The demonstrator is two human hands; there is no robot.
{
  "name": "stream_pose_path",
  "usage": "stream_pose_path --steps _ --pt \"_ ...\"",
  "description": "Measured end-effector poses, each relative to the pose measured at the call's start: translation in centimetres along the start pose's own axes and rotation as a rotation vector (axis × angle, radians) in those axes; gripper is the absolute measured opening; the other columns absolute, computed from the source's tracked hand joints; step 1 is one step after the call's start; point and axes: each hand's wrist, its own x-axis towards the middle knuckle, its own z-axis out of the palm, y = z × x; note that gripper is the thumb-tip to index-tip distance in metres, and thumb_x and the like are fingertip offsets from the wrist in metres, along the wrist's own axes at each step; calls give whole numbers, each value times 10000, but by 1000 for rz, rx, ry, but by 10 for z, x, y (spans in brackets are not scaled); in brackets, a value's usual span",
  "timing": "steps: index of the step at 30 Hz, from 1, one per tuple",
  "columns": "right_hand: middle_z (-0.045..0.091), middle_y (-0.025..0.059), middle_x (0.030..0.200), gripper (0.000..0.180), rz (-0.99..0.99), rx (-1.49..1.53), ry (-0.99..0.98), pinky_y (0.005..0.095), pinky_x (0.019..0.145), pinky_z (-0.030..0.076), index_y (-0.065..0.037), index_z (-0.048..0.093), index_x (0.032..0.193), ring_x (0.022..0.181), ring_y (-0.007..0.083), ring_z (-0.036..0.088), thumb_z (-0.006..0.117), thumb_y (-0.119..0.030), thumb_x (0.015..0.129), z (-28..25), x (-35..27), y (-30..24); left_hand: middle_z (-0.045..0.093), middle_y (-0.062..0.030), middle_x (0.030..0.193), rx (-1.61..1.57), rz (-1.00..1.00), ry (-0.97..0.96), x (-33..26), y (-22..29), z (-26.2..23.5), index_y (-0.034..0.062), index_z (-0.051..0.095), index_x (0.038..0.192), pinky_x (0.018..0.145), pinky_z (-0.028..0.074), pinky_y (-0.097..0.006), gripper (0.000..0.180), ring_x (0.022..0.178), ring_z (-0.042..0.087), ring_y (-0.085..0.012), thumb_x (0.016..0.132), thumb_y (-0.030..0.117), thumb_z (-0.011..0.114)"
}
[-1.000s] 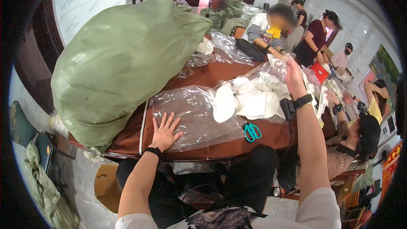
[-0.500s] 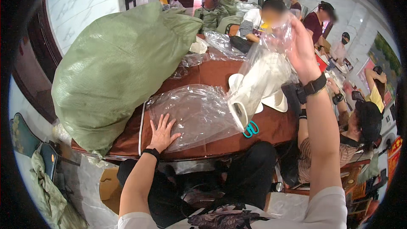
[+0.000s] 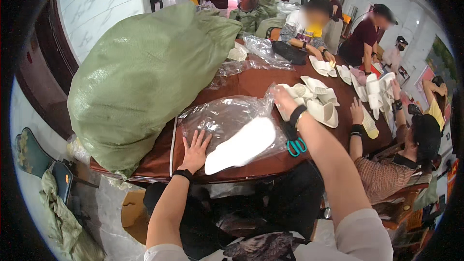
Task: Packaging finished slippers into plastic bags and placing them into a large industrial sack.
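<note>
My left hand (image 3: 194,151) lies flat with fingers spread at the near left edge of a clear plastic bag (image 3: 208,116) on the table. A bright white slipper (image 3: 241,146), its sole facing up, lies over the bag beside my left fingertips. I cannot tell whether it is inside the bag or on top. My right hand (image 3: 286,102) is closed at the bag's far right corner, fingers partly hidden, with crinkled plastic beside them. Teal-handled scissors (image 3: 296,147) rest near the table's front edge, below my right forearm.
A large green woven sack (image 3: 145,87) fills the table's left side. White slippers (image 3: 319,99) are piled just beyond my right hand. Co-workers sit and stand along the far and right sides, one with striped sleeves (image 3: 382,164) close on my right. Another plastic bag (image 3: 268,50) lies farther back.
My right hand has come down from its raised position, lowering the plastic. The white slipper, earlier inside lifted plastic, now lies flat nearer my left hand. My left hand remains spread.
</note>
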Motion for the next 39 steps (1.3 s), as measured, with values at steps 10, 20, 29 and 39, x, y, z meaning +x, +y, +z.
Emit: stream_pose_path --steps 10,20,29,39 --pt "364 167 1448 690 -477 -336 212 374 1099 325 -104 487 1338 1347 341 357 412 203 724 9 -86 53 203 -126 1555 -294 -101 -108 4 -2 -17 144 400 1363 1093 72 -689 509 1450 131 -339 905 242 597" --pt "335 92 1492 641 -1049 -938 -511 468 1133 305 -345 504 1349 1317 324 411 574 -14 805 -30 -128 -5 232 -124 1536 -278 -114 -65 2 0 -19 201 501 1276 1104 88 -661 451 1443 152 -349 855 201 663" --pt "586 143 1239 305 -560 -410 -317 424 1012 402 -121 649 1112 1213 327 485 658 -288 857 2 -102 0 291 -93 1522 -306 -87 -84 6 -12 -11 200 549 1290 1115 63 -638 426 1447 167 -320 874 273 610" --pt "620 178 1048 208 -288 -179 63 418 803 477 -73 600 1104 953 354 605 576 -135 906 47 -67 51 586 -151 1253 -588 -141 265 10 -13 -59 36 625 1152 943 443 -305 256 1174 552 -266 921 25 515"
